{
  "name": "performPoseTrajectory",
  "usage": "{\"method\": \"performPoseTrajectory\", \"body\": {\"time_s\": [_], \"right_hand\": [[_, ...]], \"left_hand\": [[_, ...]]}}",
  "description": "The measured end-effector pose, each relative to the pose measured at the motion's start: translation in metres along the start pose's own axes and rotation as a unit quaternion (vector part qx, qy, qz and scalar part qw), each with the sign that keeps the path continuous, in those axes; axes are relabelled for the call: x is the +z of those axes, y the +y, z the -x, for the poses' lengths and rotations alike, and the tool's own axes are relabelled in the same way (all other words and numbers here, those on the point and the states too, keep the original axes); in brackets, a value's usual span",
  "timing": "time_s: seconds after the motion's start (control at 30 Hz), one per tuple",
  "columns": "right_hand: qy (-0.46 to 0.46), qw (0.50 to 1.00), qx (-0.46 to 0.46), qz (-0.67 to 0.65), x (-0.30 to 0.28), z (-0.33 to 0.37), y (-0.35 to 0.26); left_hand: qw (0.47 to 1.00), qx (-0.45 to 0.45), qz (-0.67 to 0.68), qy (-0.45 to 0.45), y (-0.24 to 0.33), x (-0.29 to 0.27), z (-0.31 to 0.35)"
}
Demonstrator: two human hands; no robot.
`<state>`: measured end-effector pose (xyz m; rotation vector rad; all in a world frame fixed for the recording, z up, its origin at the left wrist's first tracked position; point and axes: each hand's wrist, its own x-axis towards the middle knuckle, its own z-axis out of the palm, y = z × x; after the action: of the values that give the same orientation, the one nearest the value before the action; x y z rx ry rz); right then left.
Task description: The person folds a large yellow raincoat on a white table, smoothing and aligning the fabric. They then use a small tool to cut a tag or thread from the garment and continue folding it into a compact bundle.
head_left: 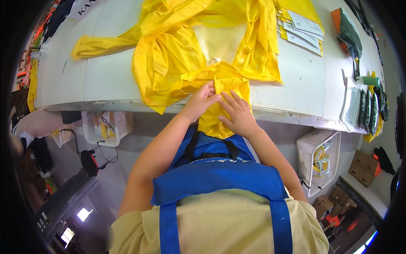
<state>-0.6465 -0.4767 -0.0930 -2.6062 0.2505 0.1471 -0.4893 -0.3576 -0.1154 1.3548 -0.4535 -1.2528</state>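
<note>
A thin, shiny yellow jacket [163,55] lies spread and crumpled over the near part of the white table, one sleeve stretched to the left. Its pale lining shows at the middle. A folded section of it hangs over the table's front edge toward my body. My left hand [200,103] pinches the left side of that fold, with some fingertips hidden by the fabric. Against the right side, my right hand [240,116] rests flat, fingers extended and slightly apart on the cloth.
Yellow packets with white printed cards [302,31] lie at the back right of the table [300,72]. Farther right are a dark green and orange pouch [349,36] and a green roll [371,81]. Below the edge hang white baskets, left [108,127] and right [317,158].
</note>
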Motion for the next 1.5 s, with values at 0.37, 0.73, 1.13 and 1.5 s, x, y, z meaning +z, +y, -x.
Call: {"method": "performPoseTrajectory", "body": {"time_s": [0.37,0.73,1.13,1.5], "right_hand": [[0.037,0.999,-0.018,0.001,-0.017,0.054,0.048],[-0.004,0.994,0.054,-0.096,-0.019,-0.009,0.045],[0.166,0.942,0.267,-0.122,0.005,-0.041,0.033],[0.117,0.988,-0.103,-0.011,-0.011,-0.046,0.048]], "left_hand": [[0.699,0.186,-0.69,-0.02,-0.017,-0.008,0.004],[0.712,0.173,-0.679,-0.054,-0.008,-0.023,-0.019],[0.747,0.265,-0.6,0.105,0.01,0.025,0.033],[0.837,-0.021,-0.544,0.061,0.03,0.003,-0.007]]}}
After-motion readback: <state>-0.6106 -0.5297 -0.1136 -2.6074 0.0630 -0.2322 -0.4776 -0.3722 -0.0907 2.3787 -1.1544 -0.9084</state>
